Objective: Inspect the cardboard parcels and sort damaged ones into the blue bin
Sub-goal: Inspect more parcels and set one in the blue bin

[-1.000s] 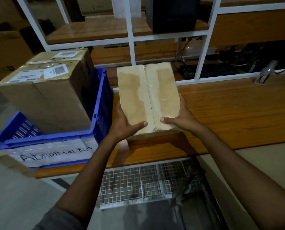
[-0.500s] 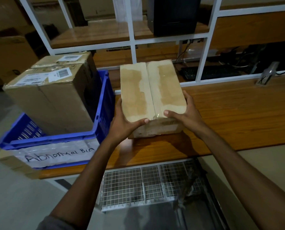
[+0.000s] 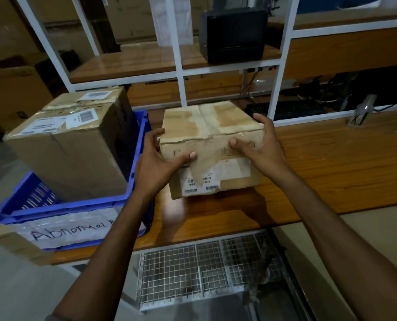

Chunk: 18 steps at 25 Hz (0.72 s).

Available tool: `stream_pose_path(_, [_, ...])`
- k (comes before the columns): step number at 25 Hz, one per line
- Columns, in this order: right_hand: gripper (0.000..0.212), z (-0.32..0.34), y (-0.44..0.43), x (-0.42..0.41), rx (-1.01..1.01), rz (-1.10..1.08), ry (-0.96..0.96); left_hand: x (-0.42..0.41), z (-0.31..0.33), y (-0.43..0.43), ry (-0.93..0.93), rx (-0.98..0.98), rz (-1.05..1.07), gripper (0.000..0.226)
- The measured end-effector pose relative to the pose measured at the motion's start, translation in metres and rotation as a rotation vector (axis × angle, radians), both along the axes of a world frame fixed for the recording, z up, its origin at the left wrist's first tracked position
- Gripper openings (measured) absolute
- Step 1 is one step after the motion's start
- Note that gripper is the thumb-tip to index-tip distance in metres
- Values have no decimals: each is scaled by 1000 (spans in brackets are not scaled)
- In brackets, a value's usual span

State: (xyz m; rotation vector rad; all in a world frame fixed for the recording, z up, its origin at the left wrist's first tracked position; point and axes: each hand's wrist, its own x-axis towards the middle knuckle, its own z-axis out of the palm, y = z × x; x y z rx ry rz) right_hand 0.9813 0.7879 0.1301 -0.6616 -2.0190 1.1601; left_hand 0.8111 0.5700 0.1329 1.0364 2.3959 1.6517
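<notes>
I hold a small cardboard parcel just above the wooden table, its taped top facing up and its labelled side toward me. Torn, peeling tape hangs over the white label. My left hand grips its left front corner and my right hand grips its right side. To the left stands the blue bin marked "Abnormal Bin". Two larger cardboard parcels sit in the bin, the near one and a far one behind it.
A white metal shelf frame rises behind the table, with a black box on its wooden shelf. A keyboard and cables lie behind the frame. A wire mesh rack sits below the table edge. Brown cartons stand far left.
The parcel has tipped back toward me, so its labelled side now faces me instead of only the taped face. My right hand has shifted up to its right edge.
</notes>
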Motion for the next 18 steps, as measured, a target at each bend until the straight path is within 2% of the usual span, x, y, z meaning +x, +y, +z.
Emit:
stream_pose_path(3, [92, 8, -3, -8, -25, -122, 13, 7, 2, 7, 7, -28, 82, 91])
stream_pose_path(6, [93, 18, 1, -7, -99, -82, 11, 7, 6, 10, -4, -48, 170, 93])
stream_pose_path(8, [97, 24, 4, -3, -100, -10, -31, -4, 9, 7, -69, -35, 110, 100])
stream_pose_path(11, [98, 23, 1, -2, -61, -1, -29, -12, 15, 1, -39, -84, -34, 112])
stream_pose_path(15, [88, 15, 3, -1, -68, 56, -24, -9, 17, 3, 40, -51, -40, 95])
stream_pose_path(18, [113, 26, 10, 5, -136, 275, -75, -6, 17, 5, 0, 1, 27, 105])
